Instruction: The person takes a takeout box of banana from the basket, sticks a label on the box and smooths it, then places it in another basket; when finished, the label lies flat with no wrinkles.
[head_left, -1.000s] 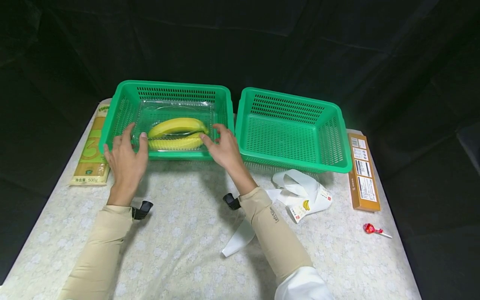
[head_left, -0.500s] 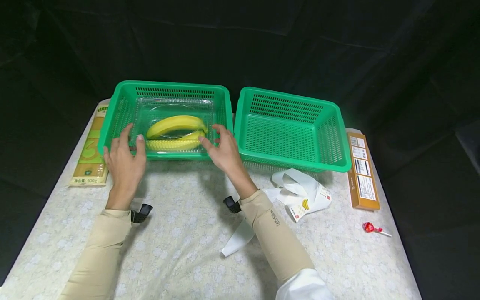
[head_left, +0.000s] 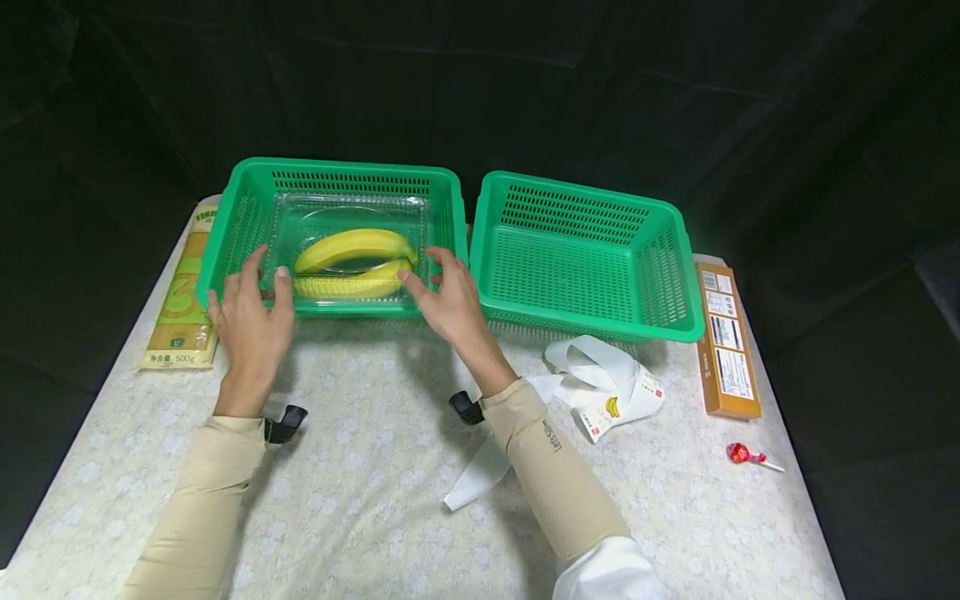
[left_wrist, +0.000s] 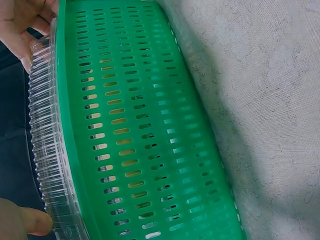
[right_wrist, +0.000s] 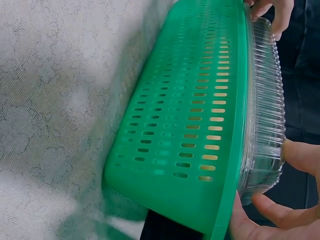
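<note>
The left hand [head_left: 252, 323] and right hand [head_left: 459, 307] pinch the clear container [right_wrist: 266, 90] at opposite ends. The green basket [head_left: 352, 310]'s rim runs just below their grip — open room above.

A yellow-green packet [head_left: 180, 308] marked 500g is lying at the far left. Right of centre, a green basket [head_left: 566, 275] is standing, a white banana-printed strip [head_left: 636, 402] is looping on its near side, and an orange box [head_left: 727, 342] is lying just right of the basket. Nearer, a red lollipop [head_left: 741, 453] is resting on the patterned tablecloth [head_left: 360, 508].
</note>
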